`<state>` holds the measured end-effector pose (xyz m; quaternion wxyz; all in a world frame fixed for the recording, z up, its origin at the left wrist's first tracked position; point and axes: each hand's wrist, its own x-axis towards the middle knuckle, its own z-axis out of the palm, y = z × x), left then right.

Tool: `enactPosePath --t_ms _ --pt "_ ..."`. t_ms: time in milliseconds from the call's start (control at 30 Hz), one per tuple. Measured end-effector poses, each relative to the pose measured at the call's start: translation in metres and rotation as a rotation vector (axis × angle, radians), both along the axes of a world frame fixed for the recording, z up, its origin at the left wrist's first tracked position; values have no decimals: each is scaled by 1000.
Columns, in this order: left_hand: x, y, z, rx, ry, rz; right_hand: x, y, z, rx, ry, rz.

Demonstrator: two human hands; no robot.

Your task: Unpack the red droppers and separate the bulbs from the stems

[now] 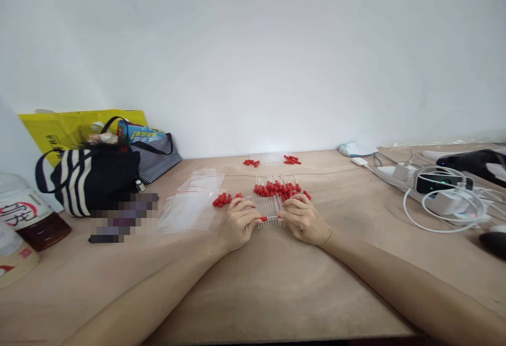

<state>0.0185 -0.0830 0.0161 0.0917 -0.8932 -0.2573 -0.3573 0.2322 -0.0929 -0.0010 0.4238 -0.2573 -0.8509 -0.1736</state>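
Observation:
My left hand (239, 222) and my right hand (302, 218) rest on the wooden table (256, 283), fingers curled, facing each other. Between them lies a row of clear thin tubes (269, 208), and both hands pinch its ends. One red cap (263, 219) shows at my left fingertips. Just beyond the hands is a pile of clear tubes with red caps (279, 188). A small heap of loose red caps (224, 199) lies beside my left hand.
Clear zip bags (193, 201) lie left of the hands. Striped bags (98, 175) and a yellow bag (71, 127) stand at the left wall, bottles (27, 214) at the far left. More red caps (291, 160) sit near the wall. A power strip with chargers and white cables (438, 198) fills the right.

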Motion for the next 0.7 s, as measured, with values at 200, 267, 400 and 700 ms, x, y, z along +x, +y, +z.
enactPosePath --t_ms 200,267,400,700 --pt "-1 0 -2 -18 -21 -1 -1 0 -2 -10 -1 -12" --pt "-4 1 -2 -34 -44 1 2 2 -2 -11 15 -13" --pt "-14 6 0 -67 -185 113 14 5 -3 -54 94 -132" --pt "-39 36 7 -133 -367 479 11 16 -5 -271 288 -301"
